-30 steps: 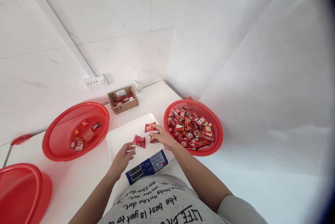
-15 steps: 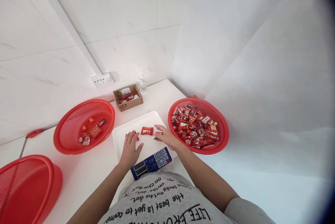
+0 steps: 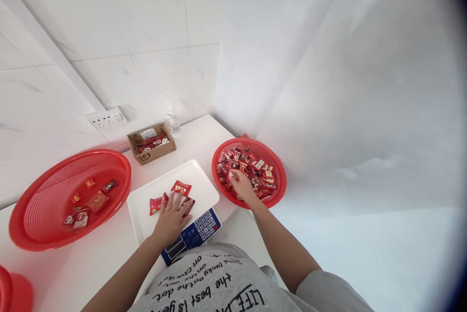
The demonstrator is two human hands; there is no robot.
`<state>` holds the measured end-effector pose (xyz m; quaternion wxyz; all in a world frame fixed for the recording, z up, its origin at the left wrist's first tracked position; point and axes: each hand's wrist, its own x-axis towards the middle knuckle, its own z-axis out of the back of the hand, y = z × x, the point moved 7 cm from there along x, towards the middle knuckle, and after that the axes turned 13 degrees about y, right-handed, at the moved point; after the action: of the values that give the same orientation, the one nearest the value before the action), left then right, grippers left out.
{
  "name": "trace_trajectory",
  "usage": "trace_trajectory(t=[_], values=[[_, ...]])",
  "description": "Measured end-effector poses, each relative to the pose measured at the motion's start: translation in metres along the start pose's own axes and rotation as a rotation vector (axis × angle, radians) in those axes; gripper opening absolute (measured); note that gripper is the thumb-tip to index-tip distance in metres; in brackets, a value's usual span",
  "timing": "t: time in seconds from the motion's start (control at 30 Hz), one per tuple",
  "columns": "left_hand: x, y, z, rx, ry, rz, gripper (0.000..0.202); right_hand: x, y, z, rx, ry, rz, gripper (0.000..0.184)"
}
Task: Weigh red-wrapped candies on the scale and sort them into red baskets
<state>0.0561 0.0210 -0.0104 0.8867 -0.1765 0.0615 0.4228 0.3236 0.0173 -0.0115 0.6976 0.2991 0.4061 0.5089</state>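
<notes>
My left hand [image 3: 170, 222] lies with fingers spread over the white tray [image 3: 199, 175] of a weighing scale. Its fingertips rest at a red-wrapped candy [image 3: 156, 205] and a darker red packet [image 3: 188, 205]. Just beyond them is another red packet [image 3: 181, 187] with pale lettering. Over the near left side of a red basket [image 3: 280, 188] full of wrapped candies [image 3: 255, 166], my right hand [image 3: 241, 187] has its fingers curled together. What sits between those fingertips is too small to make out. The scale's blue keypad [image 3: 193, 234] is nearest my body.
A larger red basket [image 3: 32, 205] at left holds several wrapped pieces. Behind the scale stand a small cardboard box [image 3: 156, 153] of red packets and a clear plastic bottle [image 3: 173, 124]. Another red container [image 3: 16, 292] shows at the lower left. Walls close off the back and right.
My right hand has left the scale tray and moved right to the full basket. My left hand has stayed at the tray, its fingers now over the packets. The whole view has shifted.
</notes>
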Motion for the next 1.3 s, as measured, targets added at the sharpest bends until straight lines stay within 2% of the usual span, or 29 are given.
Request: trace_trajectory(t=[0.07,0.13,0.23,0.4,0.47,0.6,0.73,0.97,1.17,1.3], values=[[-0.003,0.005,-0.005,0.037,0.006,0.002,0.043,-0.003,-0.023,0.018,-0.108,0.022,-0.067,0.041],[-0.007,0.009,-0.007,0.06,-0.004,0.017,0.042,-0.006,-0.043,0.022,-0.207,0.102,-0.131,0.047],[-0.012,0.014,-0.007,0.065,0.0,0.036,0.042,-0.007,-0.061,0.013,-0.334,0.194,-0.217,0.055],[-0.019,0.018,-0.008,0.046,0.046,0.085,0.044,0.007,-0.069,-0.003,-0.463,0.234,-0.267,0.064],[-0.021,0.018,-0.008,0.035,0.046,0.079,0.044,0.013,-0.07,-0.005,-0.473,0.228,-0.266,0.061],[-0.025,0.02,-0.011,0.021,0.074,0.058,0.044,0.017,-0.074,-0.002,-0.405,0.215,-0.258,0.039],[-0.027,0.022,-0.014,0.008,0.091,0.064,0.044,0.019,-0.074,0.008,-0.281,0.125,-0.237,0.028],[-0.026,0.023,-0.016,0.004,0.072,0.05,0.044,0.021,-0.072,0.028,-0.123,-0.123,-0.161,0.041],[-0.026,0.022,-0.014,0.007,0.098,0.055,0.044,0.017,-0.069,0.036,-0.087,-0.236,-0.116,0.038],[-0.026,0.022,-0.013,-0.012,0.072,0.044,0.044,0.012,-0.065,0.04,-0.076,-0.294,-0.12,0.037]])
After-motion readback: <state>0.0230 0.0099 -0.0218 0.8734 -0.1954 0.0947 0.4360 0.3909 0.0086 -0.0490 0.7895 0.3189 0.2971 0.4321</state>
